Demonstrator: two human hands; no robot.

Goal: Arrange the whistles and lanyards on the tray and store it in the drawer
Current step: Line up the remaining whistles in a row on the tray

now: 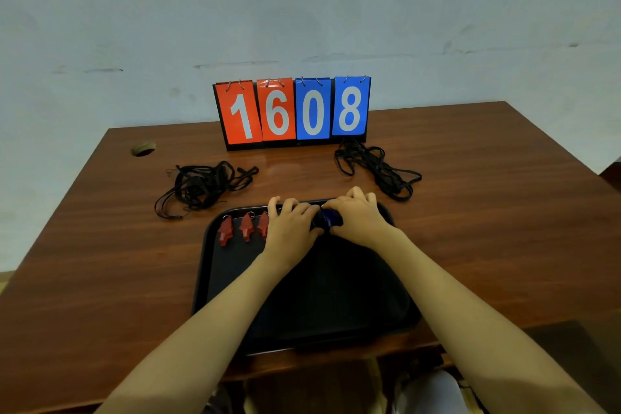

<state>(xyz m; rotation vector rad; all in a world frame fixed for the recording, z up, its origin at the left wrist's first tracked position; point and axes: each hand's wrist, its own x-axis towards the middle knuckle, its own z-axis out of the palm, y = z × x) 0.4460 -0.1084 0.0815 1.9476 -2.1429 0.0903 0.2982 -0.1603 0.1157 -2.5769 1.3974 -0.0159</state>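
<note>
Plain indoor room, office-like, exact type unclear. Brown wood desk surface (470, 228) with a round cable hole (143, 148) at far left, set against a bare pale wall (302, 10) marked with cracks and scuffs. Flip scoreboard (292, 112) reading 1608 stands at the back edge. Whistles (247, 227) and lanyards (205, 183) are sports kit.

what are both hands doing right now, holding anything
left hand: fingers curled at the far edge of the tray; grip cannot be told.
right hand: closed, holding the blue whistle.
</note>
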